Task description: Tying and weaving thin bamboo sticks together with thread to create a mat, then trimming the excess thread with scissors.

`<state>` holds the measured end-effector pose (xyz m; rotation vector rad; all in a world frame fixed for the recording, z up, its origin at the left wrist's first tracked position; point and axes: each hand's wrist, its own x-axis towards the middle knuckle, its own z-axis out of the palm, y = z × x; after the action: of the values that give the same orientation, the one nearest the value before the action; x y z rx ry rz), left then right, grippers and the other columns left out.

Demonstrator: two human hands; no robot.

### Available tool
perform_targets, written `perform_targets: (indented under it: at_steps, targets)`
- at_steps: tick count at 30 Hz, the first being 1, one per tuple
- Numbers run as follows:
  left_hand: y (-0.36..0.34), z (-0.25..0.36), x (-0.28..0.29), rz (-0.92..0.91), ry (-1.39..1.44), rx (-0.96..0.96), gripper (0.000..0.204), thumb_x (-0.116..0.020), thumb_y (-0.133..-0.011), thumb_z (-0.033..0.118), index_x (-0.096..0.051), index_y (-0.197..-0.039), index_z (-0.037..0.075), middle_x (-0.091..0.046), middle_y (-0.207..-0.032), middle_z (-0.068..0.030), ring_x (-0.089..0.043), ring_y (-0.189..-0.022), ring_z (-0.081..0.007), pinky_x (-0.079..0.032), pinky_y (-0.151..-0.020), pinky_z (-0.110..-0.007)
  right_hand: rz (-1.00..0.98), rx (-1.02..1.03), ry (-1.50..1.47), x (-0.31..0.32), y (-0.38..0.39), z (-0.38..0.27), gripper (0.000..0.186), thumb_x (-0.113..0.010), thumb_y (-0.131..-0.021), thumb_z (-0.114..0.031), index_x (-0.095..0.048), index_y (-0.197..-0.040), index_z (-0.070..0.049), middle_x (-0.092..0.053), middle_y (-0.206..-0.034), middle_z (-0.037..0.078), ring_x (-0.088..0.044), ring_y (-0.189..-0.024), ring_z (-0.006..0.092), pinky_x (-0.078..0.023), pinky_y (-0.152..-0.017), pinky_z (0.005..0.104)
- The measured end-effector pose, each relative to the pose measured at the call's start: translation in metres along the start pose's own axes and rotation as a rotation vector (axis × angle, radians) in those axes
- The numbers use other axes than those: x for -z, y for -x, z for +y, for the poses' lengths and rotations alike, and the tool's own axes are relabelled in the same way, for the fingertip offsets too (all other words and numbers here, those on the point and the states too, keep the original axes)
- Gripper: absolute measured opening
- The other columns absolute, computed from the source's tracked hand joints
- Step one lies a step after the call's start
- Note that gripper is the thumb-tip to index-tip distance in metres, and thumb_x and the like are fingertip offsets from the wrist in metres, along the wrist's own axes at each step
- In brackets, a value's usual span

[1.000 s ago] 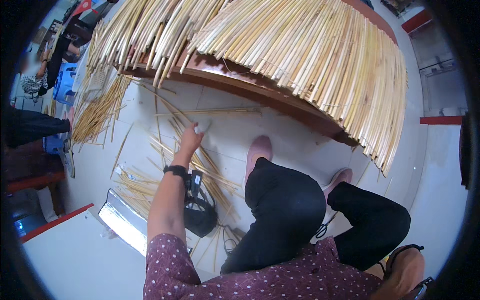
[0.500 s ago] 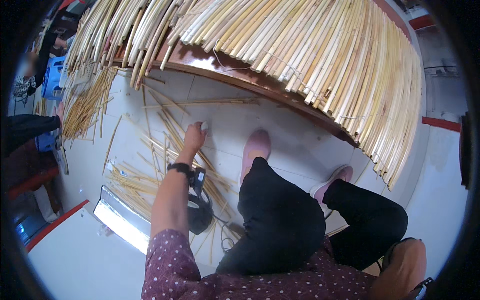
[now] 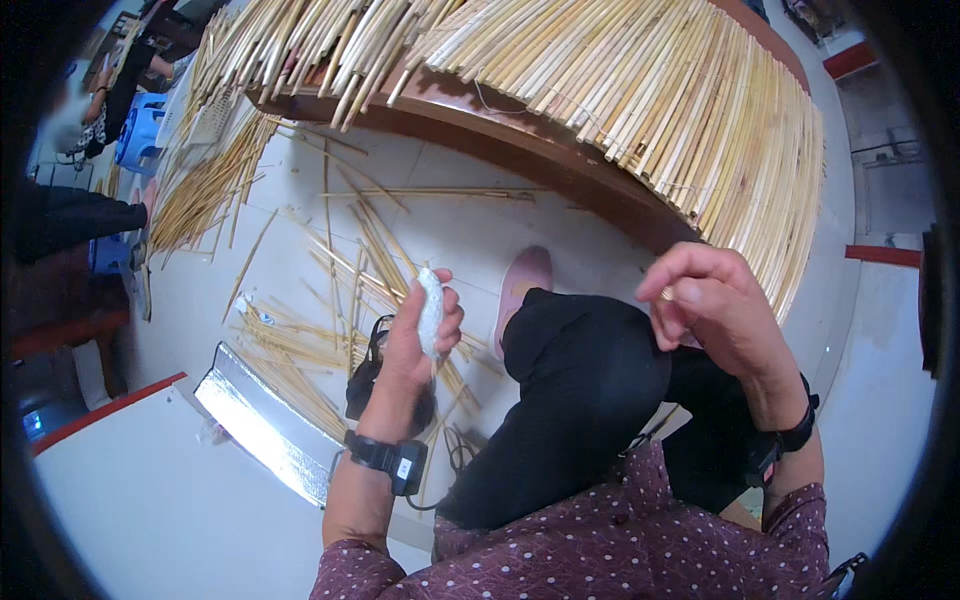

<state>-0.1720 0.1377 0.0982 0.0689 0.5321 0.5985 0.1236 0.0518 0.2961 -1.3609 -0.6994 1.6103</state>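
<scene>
- Mat of pale reed/bamboo stalks (image 3: 640, 90) – biggest thing here, laid side by side over a curved brown wooden frame (image 3: 540, 150), ends hanging past the edge; looks like the frame props them at working height in front of the seated person
- White floor (image 3: 470, 220) below, w/ loose stalks (image 3: 360, 260) scattered across it & a thicker heap (image 3: 205, 185) further left – prob. spare stock kept within reach
- Person's own legs in black trousers (image 3: 580, 390), pink shoe (image 3: 525, 280) planted near the frame, seated low & close to the mat
- Shiny metal strip (image 3: 260, 420) lying on the floor at lower left, beside the stalks
- Right hand (image 3: 715, 300) raised over the knee, fingers curled loosely, thumb & forefinger pinched; can't tell if anything thin is betw. them
- Left hand (image 3: 420, 335) lifted above the floor stalks, fingers closed round a small white lump (image 3: 431, 308) (wad or wrapped bit, kind unclear) – held upright in the palm, clear of the floor
- Black wrist strap w/ small device (image 3: 395, 460) on the left forearm
- Blue stools (image 3: 135, 135) & another person's dark sleeve (image 3: 70, 215) at far left, well apart
</scene>
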Motion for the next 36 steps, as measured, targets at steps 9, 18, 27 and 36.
perform_targets:
  at_steps: [9, 18, 27, 36]
  targets:
    - [0.081, -0.036, 0.030, 0.315, -0.426, 0.182, 0.022, -0.053, -0.094, 0.032, -0.048, -0.093, 0.011, -0.048, -0.067, -0.0013, -0.043, -0.047, -0.0092, -0.030, -0.037, -0.021, 0.171, 0.001, 0.228, 0.019, -0.001, 0.023, 0.023, -0.059, -0.091, -0.026, -0.066, -0.097, -0.005, -0.059, -0.069, -0.002, -0.055, -0.060, 0.0052, -0.042, -0.055, 0.0186]
    - [0.098, -0.004, 0.007, 0.120, 0.019, 0.103, 0.028, -0.047, -0.097, 0.037, -0.053, -0.101, 0.010, -0.044, -0.071, -0.0024, -0.039, -0.046, -0.0105, -0.032, -0.032, -0.022, 0.241, 0.063, 0.356, -0.007, 0.064, 0.060, 0.023, -0.059, -0.091, -0.018, -0.063, -0.108, -0.004, -0.063, -0.083, 0.000, -0.059, -0.074, 0.0069, -0.048, -0.062, 0.0230]
    - [0.072, 0.026, -0.168, -0.374, -0.096, 0.020, 0.031, -0.040, -0.100, 0.033, -0.048, -0.104, 0.004, -0.044, -0.077, -0.0053, -0.043, -0.053, -0.0123, -0.038, -0.038, -0.023, 0.162, -0.084, 0.344, -0.019, 0.129, 0.144, 0.030, -0.055, -0.094, -0.022, -0.058, -0.118, -0.004, -0.062, -0.087, 0.004, -0.057, -0.074, 0.0082, -0.048, -0.063, 0.0250]
    - [0.011, 0.004, -0.218, -0.224, -0.668, 0.137, 0.019, -0.056, -0.090, 0.021, -0.053, -0.100, 0.005, -0.058, -0.093, -0.0101, -0.057, -0.071, -0.0169, -0.050, -0.055, -0.030, 0.898, 0.281, 0.545, 0.094, 0.099, 0.078, 0.026, -0.055, -0.091, -0.024, -0.062, -0.101, 0.000, -0.064, -0.077, 0.007, -0.060, -0.069, 0.0141, -0.049, -0.065, 0.0295]
